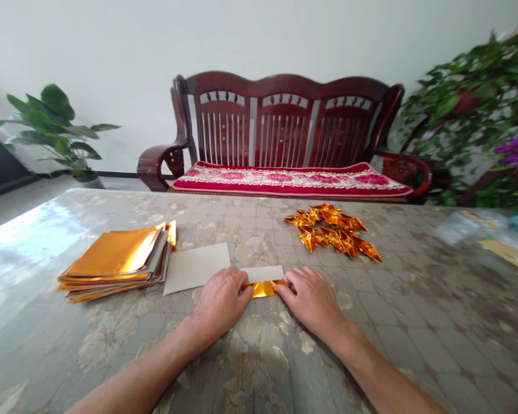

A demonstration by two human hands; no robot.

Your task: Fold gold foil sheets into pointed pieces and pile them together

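Note:
Between my two hands a sheet of gold foil paper [264, 288] lies on the table, its near part folded over with the gold side up and a pale strip showing beyond the fold. My left hand [224, 296] pinches its left end, thumb along the gold edge. At the right end my right hand [311, 296] grips it the same way, fingers curled. Just left of my left hand rests a single pale sheet [198, 267], flat, partly covered by that hand. A stack of gold foil paper [112, 253] stands farther left.
Several folded gold foil pieces [332, 230] lie in a heap beyond my right hand. Clear plastic bags [466, 225] and a brown card piece [503, 252] are at the far right. Past the patterned table [259, 368] stands a wooden bench [285, 121], with plants on both sides.

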